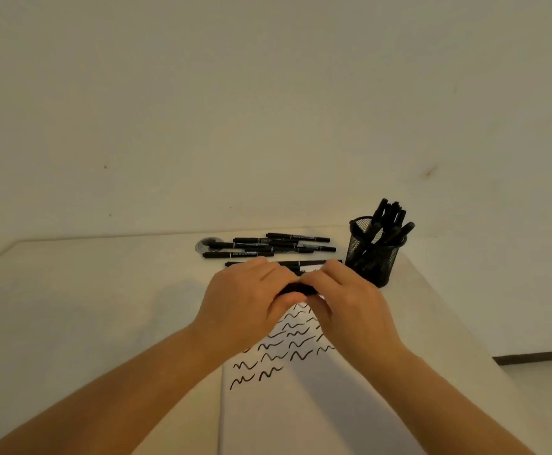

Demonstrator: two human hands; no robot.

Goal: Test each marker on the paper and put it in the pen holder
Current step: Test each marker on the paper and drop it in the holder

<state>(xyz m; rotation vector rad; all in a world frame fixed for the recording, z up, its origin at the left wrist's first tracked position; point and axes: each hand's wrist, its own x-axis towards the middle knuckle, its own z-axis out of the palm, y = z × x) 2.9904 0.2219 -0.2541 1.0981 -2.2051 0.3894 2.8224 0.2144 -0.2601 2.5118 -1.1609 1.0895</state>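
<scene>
Both of my hands meet over the top of the white paper point(317, 399), which carries several black squiggle marks. My left hand point(245, 303) and my right hand point(350, 303) each grip one end of a black marker point(297, 288), most of it hidden by the fingers. Whether its cap is on cannot be seen. Several loose black markers point(268, 246) lie in a pile just beyond my hands. A black mesh pen holder point(374, 257) stands upright to the right of my hands and holds several markers.
The pale table point(87, 290) runs to a wall behind; its far edge lies just past the marker pile. A round grey disc point(204, 244) sits at the pile's left end. The table's right edge falls away near the pen holder, floor beyond.
</scene>
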